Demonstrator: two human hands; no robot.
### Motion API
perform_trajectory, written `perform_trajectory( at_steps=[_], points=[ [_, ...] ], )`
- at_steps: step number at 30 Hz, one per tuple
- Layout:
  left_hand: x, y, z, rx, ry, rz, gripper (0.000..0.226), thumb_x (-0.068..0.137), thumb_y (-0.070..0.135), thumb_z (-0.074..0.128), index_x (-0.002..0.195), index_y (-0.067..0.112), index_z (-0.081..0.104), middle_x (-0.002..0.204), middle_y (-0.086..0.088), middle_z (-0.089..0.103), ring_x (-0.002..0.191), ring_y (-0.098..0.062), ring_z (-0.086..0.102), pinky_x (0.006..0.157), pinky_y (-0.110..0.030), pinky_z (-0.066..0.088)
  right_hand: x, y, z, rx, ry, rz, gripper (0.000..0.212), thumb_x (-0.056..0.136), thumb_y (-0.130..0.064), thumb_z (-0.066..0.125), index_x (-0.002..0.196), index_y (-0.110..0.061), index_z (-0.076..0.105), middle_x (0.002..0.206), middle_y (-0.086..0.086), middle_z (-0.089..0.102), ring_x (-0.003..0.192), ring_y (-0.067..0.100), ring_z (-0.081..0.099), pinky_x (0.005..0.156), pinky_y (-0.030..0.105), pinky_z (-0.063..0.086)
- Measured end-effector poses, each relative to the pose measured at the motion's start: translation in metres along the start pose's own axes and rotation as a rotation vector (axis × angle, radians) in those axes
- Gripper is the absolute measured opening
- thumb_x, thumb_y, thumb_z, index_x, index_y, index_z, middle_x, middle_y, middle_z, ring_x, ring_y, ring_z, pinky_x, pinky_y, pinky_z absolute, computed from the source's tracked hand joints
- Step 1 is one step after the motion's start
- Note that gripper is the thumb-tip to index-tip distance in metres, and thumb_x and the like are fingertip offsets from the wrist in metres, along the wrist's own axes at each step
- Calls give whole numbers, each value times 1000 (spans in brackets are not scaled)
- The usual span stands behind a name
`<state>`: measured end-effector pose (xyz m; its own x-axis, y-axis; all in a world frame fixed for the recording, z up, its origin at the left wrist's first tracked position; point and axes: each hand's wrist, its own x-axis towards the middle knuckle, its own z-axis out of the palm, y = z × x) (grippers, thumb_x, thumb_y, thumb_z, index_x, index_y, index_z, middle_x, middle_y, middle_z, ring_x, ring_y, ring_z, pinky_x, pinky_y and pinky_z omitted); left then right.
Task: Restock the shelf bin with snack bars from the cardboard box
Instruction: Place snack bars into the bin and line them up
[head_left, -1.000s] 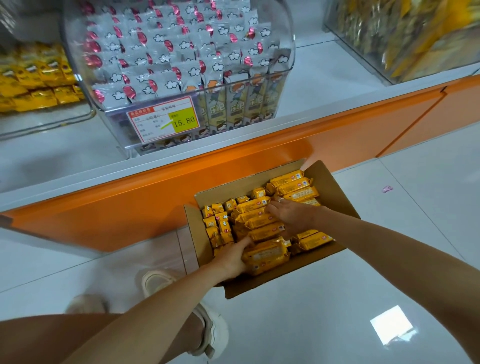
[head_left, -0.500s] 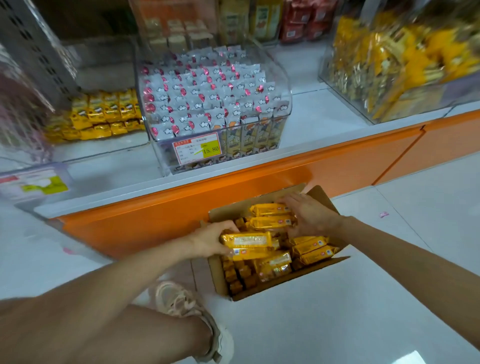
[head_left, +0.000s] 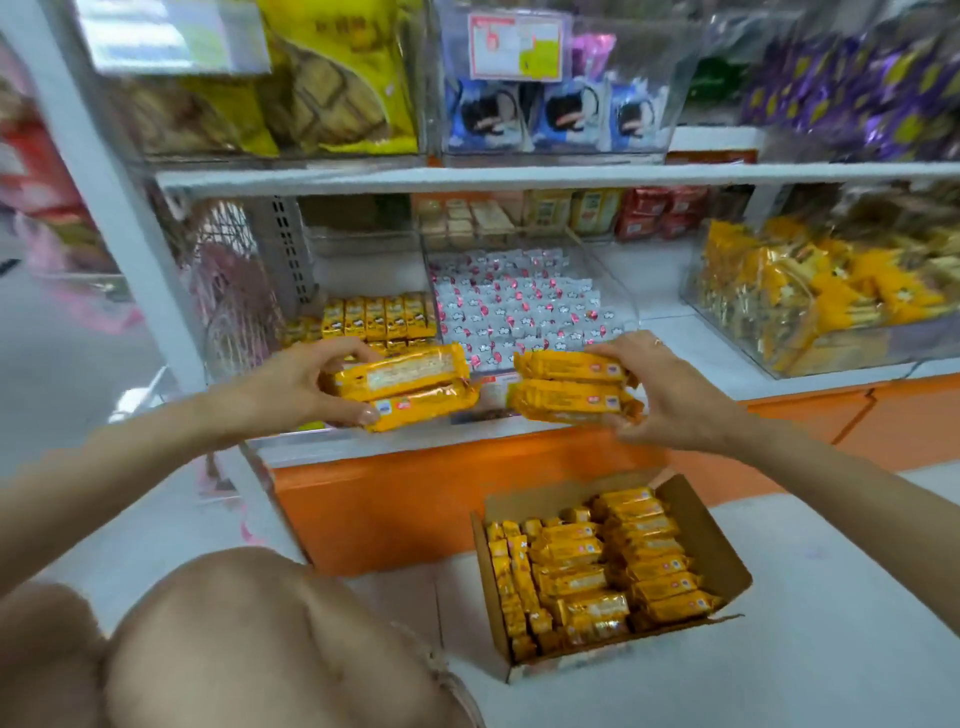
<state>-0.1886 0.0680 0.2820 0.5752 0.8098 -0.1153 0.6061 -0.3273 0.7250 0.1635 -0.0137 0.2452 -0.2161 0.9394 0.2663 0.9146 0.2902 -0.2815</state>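
My left hand (head_left: 296, 382) grips two stacked yellow snack bars (head_left: 410, 384) in front of the lowest shelf. My right hand (head_left: 670, 395) grips two more yellow snack bars (head_left: 569, 387) just to the right, at the same height. Both pairs are level with the front of the clear shelf bins. The clear bin with matching yellow bars (head_left: 379, 317) sits behind my left hand, partly filled. The open cardboard box (head_left: 722, 551) stands on the floor below my right arm, still packed with several yellow bars.
A clear bin of white and pink wrapped sweets (head_left: 519, 306) sits centre on the shelf, a bin of orange and gold packs (head_left: 821, 296) to its right. An orange plinth (head_left: 415, 499) runs under the shelf. My knee (head_left: 270, 639) fills the lower left.
Both hands have lifted out of the box, each with two bars, up to shelf height. The view has tilted up to show the upper shelves.
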Motion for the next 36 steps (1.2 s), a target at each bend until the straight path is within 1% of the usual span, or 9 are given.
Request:
perform_trajectory(
  at_steps=[3, 6, 12, 14, 17, 20, 24, 28, 36],
  points=[
    [0, -11, -36, -147, 196, -70, 32, 75, 5, 73, 98, 21, 57, 95, -12, 64, 72, -20, 63, 62, -20, 56, 24, -20, -16, 2, 28, -14, 73, 70, -38, 66, 135, -18, 42, 109, -2, 48, 98, 10, 38, 80, 25, 33],
    [22, -18, -48, -181, 240, -131, 28, 78, -3, 69, 96, 14, 55, 92, -18, 62, 54, -12, 64, 53, -20, 55, 48, -39, -23, -6, 62, -67, 75, 68, -47, 59, 135, -17, 43, 107, -3, 47, 94, 5, 34, 76, 21, 30],
    [80, -47, -30, -105, 146, -398, 66, 81, 4, 70, 138, 7, 37, 66, -2, 60, 33, -2, 54, 37, -17, 47, 89, -62, -16, 3, 34, -88, 69, 73, -22, 73, 134, -18, 42, 103, -7, 41, 91, 3, 33, 76, 20, 27],
    [94, -59, -24, -69, 75, -459, 69, 80, 10, 72, 139, 9, 36, 83, -4, 59, 48, -4, 60, 45, -18, 49, 100, -65, -11, -14, 23, -93, 69, 72, -22, 73, 134, -20, 42, 103, -8, 41, 95, 6, 35, 78, 24, 31],
    [108, -72, -18, -29, -27, -499, 75, 79, 15, 73, 142, 10, 34, 121, -12, 54, 95, -19, 55, 71, -24, 47, 119, -66, -5, -14, 2, -89, 67, 73, -24, 71, 133, -21, 42, 106, -6, 45, 98, 10, 38, 80, 24, 31],
    [115, -78, -14, -2, -82, -499, 71, 83, 18, 70, 143, 14, 33, 124, -10, 53, 97, -19, 55, 72, -23, 47, 141, -71, 3, -19, -22, -95, 67, 73, -26, 71, 133, -20, 42, 110, -5, 47, 101, 8, 37, 84, 22, 31],
    [123, -93, -15, 129, -131, -478, 65, 86, 25, 66, 143, 16, 36, 143, -8, 41, 127, -26, 45, 100, -33, 43, 180, -78, 17, -99, -105, -144, 69, 70, -35, 70, 132, -20, 44, 110, -2, 48, 101, 10, 39, 85, 24, 32],
    [121, -110, -27, 129, 43, -420, 66, 84, 20, 69, 139, 4, 37, 142, -13, 43, 129, -29, 43, 103, -32, 38, 222, -84, 40, -202, -259, -170, 78, 59, -49, 57, 130, -19, 46, 120, 5, 54, 108, 22, 48, 83, 28, 36],
    [110, -131, -36, -18, 249, -397, 66, 78, 13, 74, 134, 2, 40, 129, -13, 52, 118, -29, 51, 97, -35, 41, 274, -104, 91, -293, -556, -208, 73, 76, -38, 72, 137, -14, 39, 132, 7, 49, 117, 23, 48, 88, 25, 38]
  ],
)
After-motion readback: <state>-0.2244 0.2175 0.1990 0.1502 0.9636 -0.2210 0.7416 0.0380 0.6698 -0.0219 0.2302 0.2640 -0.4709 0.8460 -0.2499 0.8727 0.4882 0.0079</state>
